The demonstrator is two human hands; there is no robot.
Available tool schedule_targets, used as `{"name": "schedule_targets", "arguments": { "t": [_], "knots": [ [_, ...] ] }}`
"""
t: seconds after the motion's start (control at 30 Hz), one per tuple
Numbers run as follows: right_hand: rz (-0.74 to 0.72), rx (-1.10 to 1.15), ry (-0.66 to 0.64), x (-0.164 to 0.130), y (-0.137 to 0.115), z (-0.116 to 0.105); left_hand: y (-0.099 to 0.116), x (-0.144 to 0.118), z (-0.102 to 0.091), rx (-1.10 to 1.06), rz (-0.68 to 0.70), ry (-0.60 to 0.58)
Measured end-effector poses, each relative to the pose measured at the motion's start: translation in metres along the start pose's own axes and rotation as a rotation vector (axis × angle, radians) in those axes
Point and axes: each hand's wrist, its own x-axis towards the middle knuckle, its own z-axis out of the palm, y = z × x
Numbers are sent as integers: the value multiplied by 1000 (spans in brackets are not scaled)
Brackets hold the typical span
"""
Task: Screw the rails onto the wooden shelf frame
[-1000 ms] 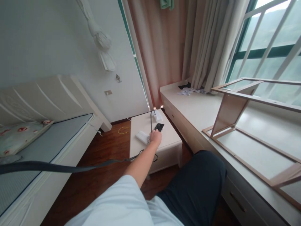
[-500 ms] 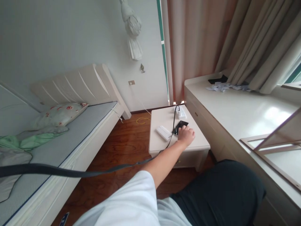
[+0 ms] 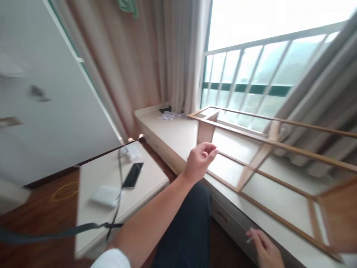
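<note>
My left hand (image 3: 199,160) hovers above the near edge of a light wooden frame (image 3: 267,145), which lies on a wide cream window ledge (image 3: 173,134). Its thumb and fingertips are pinched together, and I see nothing between them. My right hand (image 3: 264,251) is low at the bottom edge, against the front of the ledge, with a small pale sliver (image 3: 249,240) at its fingertips. A black phone (image 3: 133,175) lies on the white bedside table (image 3: 92,212) to the left, apart from both hands.
A white power strip (image 3: 106,195) and a dark cable (image 3: 119,175) lie on the bedside table, and a grey strap (image 3: 55,235) runs across the lower left. Curtains (image 3: 156,67) hang behind the ledge. A drawer handle (image 3: 222,216) shows under the ledge. My dark-trousered knee (image 3: 189,223) is in the middle.
My left hand has lifted off the bedside table by the phone and swung right to the wooden frame. The view has turned right toward the window, and my right hand has come into sight.
</note>
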Motion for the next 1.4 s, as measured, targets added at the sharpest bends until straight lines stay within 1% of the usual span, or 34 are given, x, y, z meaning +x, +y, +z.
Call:
{"name": "schedule_targets", "arguments": {
  "t": [0.07, 0.13, 0.2, 0.3, 0.43, 0.57, 0.7, 0.8, 0.9, 1.0, 1.13, 1.23, 1.33, 1.4],
  "knots": [
    [-49, 19, -104, 5, -13, 1, 16, 16, 27, -57, 107, -86],
    [-60, 30, -80, 12, -24, 4, 31, 34, 55, -44, 209, -183],
    [-81, 43, -81, 19, -31, 6, 48, 51, 85, -14, 290, -230],
    [-103, 50, -98, 26, -35, 4, 75, 76, 133, 16, 355, -297],
    [-63, 52, -81, 33, -32, -4, 107, 98, 199, -38, 401, -381],
    [-1, 71, -65, 38, -26, -16, 127, 100, 263, -17, 451, -490],
    [41, 85, -60, 40, -22, -31, 138, 88, 320, 42, 490, -694],
    [57, 102, -51, 40, -22, -44, 141, 79, 355, 84, 504, -830],
    [60, 126, -52, 41, -22, -55, 138, 72, 377, 124, 481, -900],
    [62, 146, -51, 42, -18, -62, 132, 69, 388, 145, 431, -926],
    [80, 161, -45, 40, -15, -68, 127, 67, 391, 138, 401, -923],
    [84, 172, -37, 38, -16, -70, 127, 64, 391, 137, 393, -928],
    [88, 181, -32, 35, -20, -72, 130, 60, 391, 168, 445, -918],
    [91, 184, -31, 34, -21, -74, 132, 58, 389, 195, 517, -904]
  ]
}}
